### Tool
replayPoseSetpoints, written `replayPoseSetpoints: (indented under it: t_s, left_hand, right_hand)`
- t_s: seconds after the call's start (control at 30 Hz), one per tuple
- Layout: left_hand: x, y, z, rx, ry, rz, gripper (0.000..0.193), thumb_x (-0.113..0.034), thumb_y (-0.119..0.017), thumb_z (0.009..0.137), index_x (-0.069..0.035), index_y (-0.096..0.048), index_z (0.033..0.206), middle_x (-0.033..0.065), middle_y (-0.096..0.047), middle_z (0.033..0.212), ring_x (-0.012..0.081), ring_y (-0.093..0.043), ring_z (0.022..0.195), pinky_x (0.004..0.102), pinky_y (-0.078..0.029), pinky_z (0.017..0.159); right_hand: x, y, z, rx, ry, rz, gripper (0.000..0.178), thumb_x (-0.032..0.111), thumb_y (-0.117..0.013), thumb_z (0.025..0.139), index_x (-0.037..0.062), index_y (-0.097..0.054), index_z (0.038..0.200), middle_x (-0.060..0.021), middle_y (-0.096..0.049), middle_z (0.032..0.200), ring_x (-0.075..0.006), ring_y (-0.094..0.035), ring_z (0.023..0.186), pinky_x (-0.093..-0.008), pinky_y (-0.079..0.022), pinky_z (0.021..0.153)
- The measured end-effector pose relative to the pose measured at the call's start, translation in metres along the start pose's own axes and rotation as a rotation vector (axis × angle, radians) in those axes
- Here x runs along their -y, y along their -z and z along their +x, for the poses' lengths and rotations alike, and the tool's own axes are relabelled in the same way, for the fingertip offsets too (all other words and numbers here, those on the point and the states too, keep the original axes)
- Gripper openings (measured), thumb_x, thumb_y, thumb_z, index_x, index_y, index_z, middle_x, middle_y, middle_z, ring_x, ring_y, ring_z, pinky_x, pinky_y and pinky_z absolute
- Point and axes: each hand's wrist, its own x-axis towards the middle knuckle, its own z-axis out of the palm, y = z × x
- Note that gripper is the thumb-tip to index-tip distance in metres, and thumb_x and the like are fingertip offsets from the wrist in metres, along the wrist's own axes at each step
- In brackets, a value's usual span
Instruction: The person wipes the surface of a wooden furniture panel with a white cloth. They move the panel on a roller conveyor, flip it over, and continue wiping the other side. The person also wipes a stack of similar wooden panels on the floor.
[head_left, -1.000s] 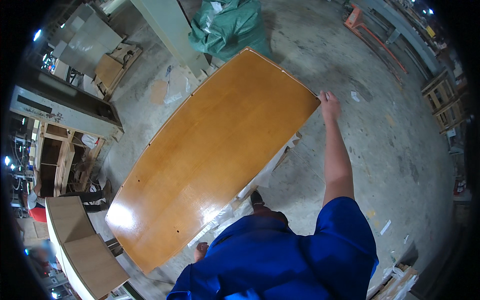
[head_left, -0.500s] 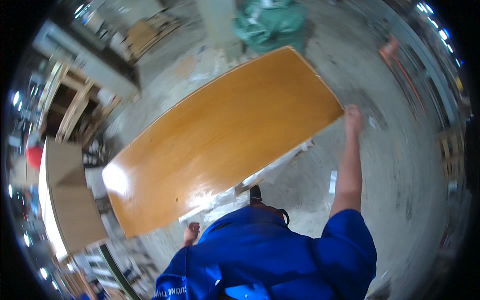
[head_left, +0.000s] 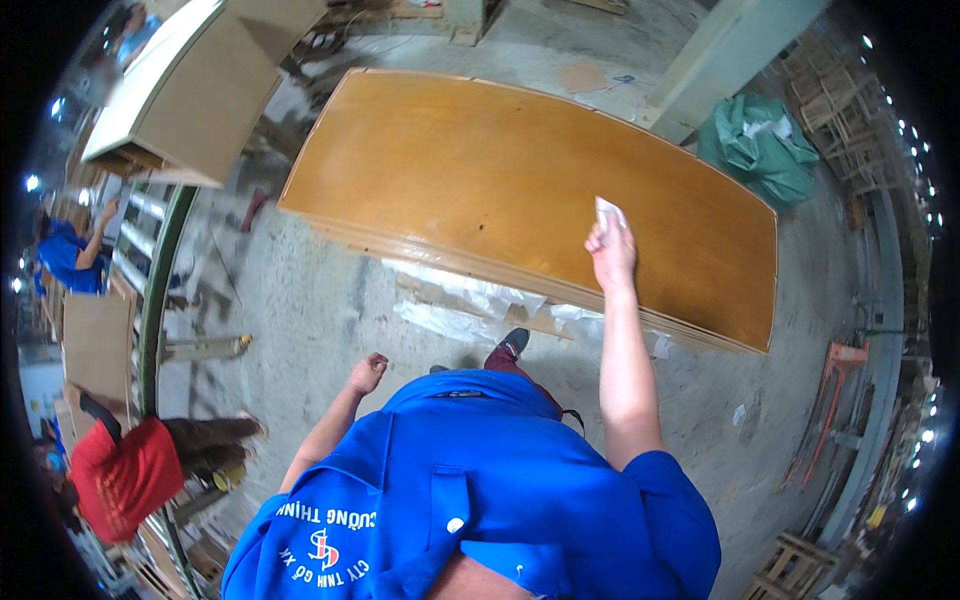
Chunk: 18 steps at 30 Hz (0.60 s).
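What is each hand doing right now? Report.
Left hand: closed fist, empty.
Right hand: shut on small white cloth, over large glossy orange-brown wooden panel.

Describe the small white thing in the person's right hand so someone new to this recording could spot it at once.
Find the large orange-brown wooden panel lying flat above the concrete floor. Over its near edge, toward the right, the right hand reaches out, and the white pad sticks up from its fingers. It is the only white item on the panel; the white wrapping scraps lie beneath its edge.
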Motion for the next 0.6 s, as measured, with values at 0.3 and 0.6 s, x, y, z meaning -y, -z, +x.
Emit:
replayPoseSetpoints:
  t_s: [0.3, 0.6]
  left_hand:
    - [0.112, -0.008, -0.127, -0.146, 0.327, -0.153, 0.031, -0.026, -0.049, 0.081, -0.004, -0.062, 0.098, 0.0152, -0.066, 0.081, 0.0253, -0.064, 0.073, 0.0366, -0.049, 0.068]
    - [0.129, -0.032, -0.158, -0.151, 0.393, -0.180, 0.029, -0.025, -0.052, 0.081, -0.004, -0.061, 0.098, 0.0122, -0.065, 0.080, 0.0192, -0.062, 0.068, 0.0333, -0.049, 0.066]
  right_hand:
    - [-0.092, -0.097, 0.000, 0.157, 0.423, -1.035, 0.027, 0.032, -0.057, 0.087, 0.0068, -0.064, 0.093, -0.0089, -0.067, 0.082, -0.0207, -0.064, 0.077, -0.0310, -0.049, 0.065]
    - [-0.089, -0.114, -0.010, 0.094, 0.490, -1.362, 0.029, 0.041, -0.058, 0.083, 0.0133, -0.066, 0.086, -0.0100, -0.066, 0.074, -0.0284, -0.064, 0.071, -0.0368, -0.049, 0.061]
